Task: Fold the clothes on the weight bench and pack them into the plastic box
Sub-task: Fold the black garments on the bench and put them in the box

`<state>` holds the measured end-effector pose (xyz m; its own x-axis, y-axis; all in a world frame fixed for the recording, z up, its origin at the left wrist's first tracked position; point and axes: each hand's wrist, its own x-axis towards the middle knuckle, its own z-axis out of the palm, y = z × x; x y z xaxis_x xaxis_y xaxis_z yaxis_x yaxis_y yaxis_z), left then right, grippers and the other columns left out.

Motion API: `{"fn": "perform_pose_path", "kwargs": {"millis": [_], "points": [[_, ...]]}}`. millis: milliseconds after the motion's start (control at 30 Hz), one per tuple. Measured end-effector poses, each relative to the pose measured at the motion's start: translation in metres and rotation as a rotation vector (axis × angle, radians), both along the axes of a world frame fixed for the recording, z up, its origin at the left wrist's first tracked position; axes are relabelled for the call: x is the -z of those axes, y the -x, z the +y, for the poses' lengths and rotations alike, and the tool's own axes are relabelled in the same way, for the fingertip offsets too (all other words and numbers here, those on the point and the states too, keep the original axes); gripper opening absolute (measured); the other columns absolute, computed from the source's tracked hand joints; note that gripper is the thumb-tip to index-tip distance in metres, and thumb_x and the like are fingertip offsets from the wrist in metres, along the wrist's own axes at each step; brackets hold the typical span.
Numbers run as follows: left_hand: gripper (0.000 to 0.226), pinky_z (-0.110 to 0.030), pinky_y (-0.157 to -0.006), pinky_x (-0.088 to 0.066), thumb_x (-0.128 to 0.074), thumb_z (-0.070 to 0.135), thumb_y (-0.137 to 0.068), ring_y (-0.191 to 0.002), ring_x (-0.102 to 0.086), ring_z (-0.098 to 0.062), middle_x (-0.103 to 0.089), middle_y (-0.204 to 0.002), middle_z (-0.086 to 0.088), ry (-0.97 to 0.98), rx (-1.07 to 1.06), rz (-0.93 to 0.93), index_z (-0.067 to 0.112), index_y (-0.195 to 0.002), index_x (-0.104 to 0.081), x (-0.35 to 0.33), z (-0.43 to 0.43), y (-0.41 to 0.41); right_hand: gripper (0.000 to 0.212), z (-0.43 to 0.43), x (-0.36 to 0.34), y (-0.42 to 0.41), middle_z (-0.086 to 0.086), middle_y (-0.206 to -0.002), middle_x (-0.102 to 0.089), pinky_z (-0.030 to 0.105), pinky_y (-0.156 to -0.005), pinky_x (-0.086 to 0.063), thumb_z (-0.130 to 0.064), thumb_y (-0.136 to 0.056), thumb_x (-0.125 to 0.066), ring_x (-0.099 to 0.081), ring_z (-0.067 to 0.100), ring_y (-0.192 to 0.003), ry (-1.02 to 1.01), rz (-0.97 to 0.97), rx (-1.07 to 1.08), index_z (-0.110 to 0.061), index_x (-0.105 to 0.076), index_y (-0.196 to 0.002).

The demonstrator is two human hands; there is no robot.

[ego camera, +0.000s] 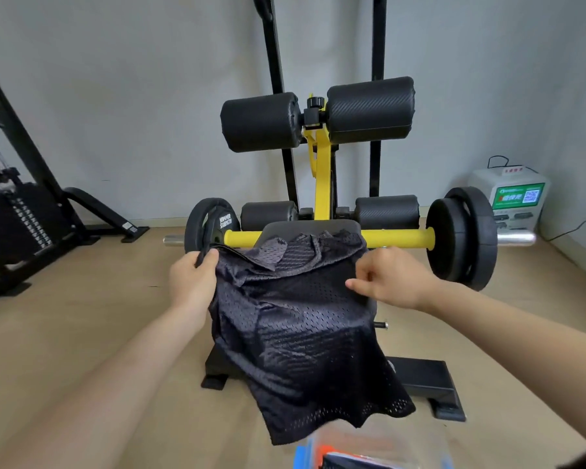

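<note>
A dark mesh garment [298, 330] lies draped over the black padded seat of the weight bench [310, 228], its lower edge hanging toward the floor. My left hand [193, 282] grips the garment's upper left edge, fingers curled round the dark hem. My right hand [386, 279] hovers over the garment's upper right part, its fingers loosely bent and the thumb pointing left, holding nothing that I can see. At the bottom edge of the view the blurred rim of a clear plastic box [369, 451] shows, with blue and orange parts.
A yellow bar [400, 236] behind the seat carries black weight plates [460, 238] on the right and one on the left [210, 225]. Black roller pads [369, 110] rise above. A weight-stack machine [17, 218] stands left, a white kiosk [511, 198] at the right wall.
</note>
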<state>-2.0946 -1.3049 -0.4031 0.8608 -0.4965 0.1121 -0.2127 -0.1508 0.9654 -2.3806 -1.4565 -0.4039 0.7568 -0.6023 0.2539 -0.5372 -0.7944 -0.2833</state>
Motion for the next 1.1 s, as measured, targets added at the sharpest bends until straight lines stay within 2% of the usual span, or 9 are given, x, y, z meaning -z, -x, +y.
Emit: {"fn": "perform_pose_path", "kwargs": {"millis": [100, 167, 233, 333, 467, 700, 833, 933, 1100], "points": [[0.033, -0.038, -0.074, -0.046, -0.063, 0.035, -0.092, -0.08, -0.059, -0.027, -0.066, -0.086, -0.011, -0.005, -0.029, 0.036, 0.002, -0.089, -0.062, 0.0, 0.0, -0.002, 0.046, 0.004, 0.006, -0.012, -0.001, -0.145, -0.05, 0.043, -0.11, -0.037, -0.048, -0.09, -0.062, -0.045, 0.02, -0.132, -0.044, 0.091, -0.113, -0.028, -0.059, -0.131], [0.021, -0.042, -0.082, -0.051, -0.068, 0.032, -0.087, -0.088, -0.064, -0.028, -0.068, -0.089, -0.004, -0.108, 0.013, -0.045, 0.011, -0.087, -0.063, 0.002, 0.001, 0.002, 0.061, 0.009, 0.011, -0.02, -0.004, -0.161, -0.026, 0.047, -0.117, -0.025, -0.054, -0.094, -0.052, -0.023, 0.02, -0.147, -0.063, 0.222, -0.126, -0.032, -0.038, -0.15], [0.017, -0.042, -0.092, -0.051, -0.071, 0.03, -0.082, -0.101, -0.063, -0.023, -0.067, -0.102, 0.004, -0.225, 0.09, -0.195, 0.024, -0.095, -0.062, 0.002, 0.003, 0.009, 0.06, 0.01, 0.015, -0.025, -0.005, -0.159, -0.03, 0.05, -0.113, -0.027, -0.057, -0.096, -0.046, -0.024, 0.021, -0.146, -0.041, 0.262, -0.124, -0.034, -0.036, -0.15], [0.063, -0.04, -0.103, -0.039, -0.072, 0.033, -0.079, -0.129, -0.046, -0.022, -0.05, -0.141, 0.003, -0.347, 0.224, -0.508, 0.03, -0.138, -0.05, 0.005, 0.002, 0.017, 0.053, 0.01, 0.007, -0.025, -0.002, -0.134, -0.053, 0.048, -0.104, -0.038, -0.057, -0.093, -0.053, -0.044, 0.021, -0.127, 0.015, 0.229, -0.142, -0.031, -0.053, -0.139], [0.071, -0.052, -0.114, -0.024, -0.059, 0.057, -0.088, -0.148, -0.016, -0.024, -0.018, -0.164, 0.013, -0.628, 0.416, -0.852, 0.045, -0.152, -0.031, 0.015, -0.007, 0.026, 0.037, 0.017, -0.002, -0.015, -0.008, -0.109, -0.061, 0.034, -0.094, -0.045, -0.052, -0.089, -0.061, -0.055, 0.012, -0.107, 0.04, 0.202, -0.182, -0.029, -0.071, -0.117], [0.039, -0.035, -0.082, -0.048, -0.059, 0.058, -0.09, -0.113, -0.056, -0.019, -0.065, -0.115, 0.007, -0.58, 0.317, -0.862, 0.032, -0.118, -0.068, 0.017, -0.009, 0.017, 0.043, 0.01, -0.004, -0.002, 0.002, -0.059, -0.062, 0.037, -0.063, -0.051, -0.046, -0.088, -0.061, -0.057, 0.016, -0.058, 0.045, 0.118, -0.057, -0.014, -0.062, -0.06], [0.028, -0.028, -0.075, -0.047, -0.078, 0.055, -0.076, -0.085, -0.063, -0.006, -0.072, -0.093, 0.016, -0.325, 0.177, -0.692, 0.03, -0.089, -0.076, 0.007, -0.003, 0.015, 0.022, -0.004, 0.003, -0.005, -0.01, -0.095, -0.063, 0.035, -0.078, -0.05, -0.046, -0.085, -0.069, -0.057, 0.014, -0.09, 0.018, -0.102, 0.068, -0.026, -0.066, -0.093], [0.033, -0.026, -0.077, -0.047, -0.085, 0.047, -0.07, -0.09, -0.061, -0.005, -0.068, -0.096, 0.017, -0.199, 0.138, -0.512, 0.029, -0.095, -0.073, -0.002, 0.003, 0.009, 0.051, -0.013, 0.01, -0.013, 0.0, -0.122, -0.064, 0.04, -0.095, -0.05, -0.045, -0.086, -0.069, -0.058, 0.021, -0.113, -0.105, -0.05, 0.119, -0.022, -0.057, -0.13], [0.038, -0.027, -0.084, -0.042, -0.085, 0.02, -0.075, -0.1, -0.058, -0.015, -0.065, -0.102, 0.007, -0.226, 0.081, -0.455, 0.019, -0.108, -0.067, 0.004, 0.01, -0.005, 0.033, -0.021, 0.012, -0.024, 0.006, -0.102, -0.069, 0.031, -0.075, -0.047, -0.035, -0.087, -0.072, -0.061, 0.024, -0.094, -0.15, -0.054, 0.228, -0.016, -0.067, -0.114]]}}
